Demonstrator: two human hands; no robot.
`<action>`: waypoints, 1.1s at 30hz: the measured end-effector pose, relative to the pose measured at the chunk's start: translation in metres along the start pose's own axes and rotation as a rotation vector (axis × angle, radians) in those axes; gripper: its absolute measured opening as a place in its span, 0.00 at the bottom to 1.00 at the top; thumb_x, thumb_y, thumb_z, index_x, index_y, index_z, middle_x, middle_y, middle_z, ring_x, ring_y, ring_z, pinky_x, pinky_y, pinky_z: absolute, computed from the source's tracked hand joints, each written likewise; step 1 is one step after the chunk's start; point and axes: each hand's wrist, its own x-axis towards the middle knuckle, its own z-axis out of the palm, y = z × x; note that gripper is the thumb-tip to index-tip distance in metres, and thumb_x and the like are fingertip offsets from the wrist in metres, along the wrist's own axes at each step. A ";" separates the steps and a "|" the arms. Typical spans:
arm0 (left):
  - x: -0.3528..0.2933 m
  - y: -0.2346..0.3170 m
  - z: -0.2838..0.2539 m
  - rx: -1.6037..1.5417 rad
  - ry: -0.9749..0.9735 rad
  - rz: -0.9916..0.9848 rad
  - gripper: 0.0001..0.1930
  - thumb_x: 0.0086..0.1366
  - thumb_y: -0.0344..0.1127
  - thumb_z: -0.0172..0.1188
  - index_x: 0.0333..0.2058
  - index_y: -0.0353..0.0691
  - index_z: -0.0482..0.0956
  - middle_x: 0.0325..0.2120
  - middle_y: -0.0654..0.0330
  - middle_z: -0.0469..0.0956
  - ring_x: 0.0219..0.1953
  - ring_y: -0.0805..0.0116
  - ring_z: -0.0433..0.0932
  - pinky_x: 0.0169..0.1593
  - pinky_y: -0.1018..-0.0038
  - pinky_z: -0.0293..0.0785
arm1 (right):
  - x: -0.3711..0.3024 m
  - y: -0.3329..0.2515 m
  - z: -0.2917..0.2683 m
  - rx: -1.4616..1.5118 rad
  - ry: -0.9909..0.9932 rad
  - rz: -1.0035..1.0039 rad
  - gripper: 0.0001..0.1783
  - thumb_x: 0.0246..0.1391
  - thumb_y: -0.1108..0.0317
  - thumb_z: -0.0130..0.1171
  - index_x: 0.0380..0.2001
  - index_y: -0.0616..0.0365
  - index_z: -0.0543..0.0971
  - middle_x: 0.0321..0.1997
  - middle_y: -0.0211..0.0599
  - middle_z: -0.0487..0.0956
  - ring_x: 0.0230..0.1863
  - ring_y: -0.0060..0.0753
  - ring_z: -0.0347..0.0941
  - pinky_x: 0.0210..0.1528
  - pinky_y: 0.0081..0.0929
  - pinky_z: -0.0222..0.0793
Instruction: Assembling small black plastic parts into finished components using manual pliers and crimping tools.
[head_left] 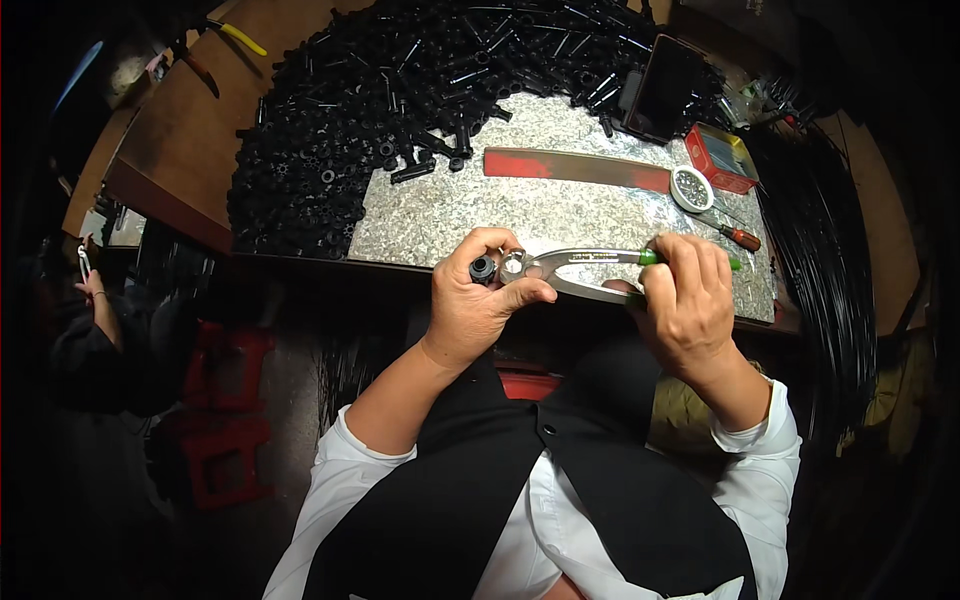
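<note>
Over the near edge of the worktop (560, 218): both hands at work, close together, neither one empty.
Left hand (466, 300): closed around a small black part (482, 268), whose round, open end faces up between thumb and forefinger; the thumb reaches across toward the head of the pliers.
Right hand (692, 305): gripping the pliers (598, 257) by the green-covered handles, fingers wrapped over the upper one.
Pliers: lying crosswise between the hands, silver head to the left beside the black part, handles spread apart; whether the jaws bite on anything is too small to tell.
Heap: many black pieces (310, 185), tubes and ringed ends mixed, spread along the worktop's far and left sides.
Bar: a flat red and grey strip (575, 168) lying across the speckled surface, beyond the hands.
Bowl: small, white and round (691, 190), with tiny shiny bits inside, at the strip's right end.
Near the bowl: a red box (718, 158) just behind it and a screwdriver (738, 236) with a reddish handle in front.
Right side: long, thin black strands (825, 250) hanging in a thick bundle.
Far left: another person's hand (93, 285) holding a light-coloured tool (84, 262).
</note>
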 end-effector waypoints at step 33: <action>-0.001 -0.004 -0.029 -0.156 -0.389 -0.076 0.31 0.29 0.57 0.75 0.25 0.36 0.78 0.18 0.67 0.72 0.20 0.79 0.69 0.24 0.82 0.62 | -0.045 -0.002 0.017 1.683 -1.196 0.481 0.18 0.46 0.67 0.66 0.34 0.58 0.67 0.21 0.36 0.76 0.22 0.32 0.76 0.22 0.25 0.68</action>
